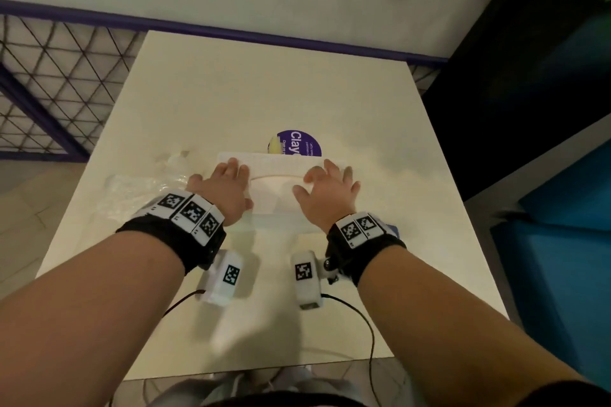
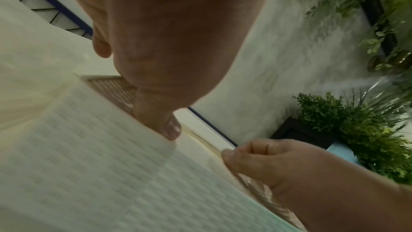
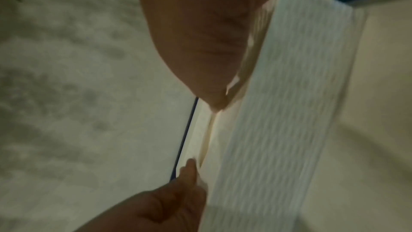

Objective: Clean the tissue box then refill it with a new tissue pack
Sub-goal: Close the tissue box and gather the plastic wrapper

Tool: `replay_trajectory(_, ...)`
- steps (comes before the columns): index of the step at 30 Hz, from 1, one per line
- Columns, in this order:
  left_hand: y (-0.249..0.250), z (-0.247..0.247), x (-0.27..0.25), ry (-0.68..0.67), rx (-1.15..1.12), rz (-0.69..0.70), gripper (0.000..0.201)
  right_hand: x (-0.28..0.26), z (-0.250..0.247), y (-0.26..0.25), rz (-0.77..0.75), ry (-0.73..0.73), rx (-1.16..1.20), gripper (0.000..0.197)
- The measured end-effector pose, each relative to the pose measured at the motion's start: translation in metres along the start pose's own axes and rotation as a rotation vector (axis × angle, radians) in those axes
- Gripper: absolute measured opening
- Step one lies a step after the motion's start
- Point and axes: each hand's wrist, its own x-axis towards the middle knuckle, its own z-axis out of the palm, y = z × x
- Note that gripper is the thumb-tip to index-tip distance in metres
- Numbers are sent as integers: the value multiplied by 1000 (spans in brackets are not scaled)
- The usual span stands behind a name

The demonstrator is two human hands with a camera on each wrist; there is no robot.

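Observation:
A white ribbed tissue box [image 1: 281, 190] with an oval slot in its top lies across the middle of the cream table [image 1: 264, 82]. My left hand [image 1: 228, 185] grips its left end, fingers over the top and thumb on the near side; the thumb [image 2: 156, 121] presses the ribbed wall [image 2: 89, 165]. My right hand [image 1: 327, 192] holds the right end with bent fingers, and the left wrist view shows its fingertips [image 2: 256, 160] curled at the top edge. In the blurred right wrist view the box [image 3: 278, 112] runs between both hands. The inside of the box is hidden.
A crumpled clear plastic wrapper [image 1: 142, 188] lies left of the box. A round purple sticker [image 1: 297, 142] sits on the table just behind it. Blue seating [image 1: 562, 208] stands to the right, a mesh railing [image 1: 49, 76] to the left, and plants [image 2: 356, 130] at the wall.

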Motion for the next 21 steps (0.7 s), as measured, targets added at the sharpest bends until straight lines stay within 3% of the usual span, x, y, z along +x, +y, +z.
replay_trajectory(10, -1, 0, 2, -43, -47, -19, 71, 13, 22, -38, 145, -82, -45, 61)
replay_trajectory(15, -1, 3, 4, -41, -53, -25, 71, 11, 20, -36, 110, -64, 13, 46)
replay_trajectory(21, -2, 6, 4, -20, -87, -16, 70, 12, 20, -37, 147, -35, 65, 46)
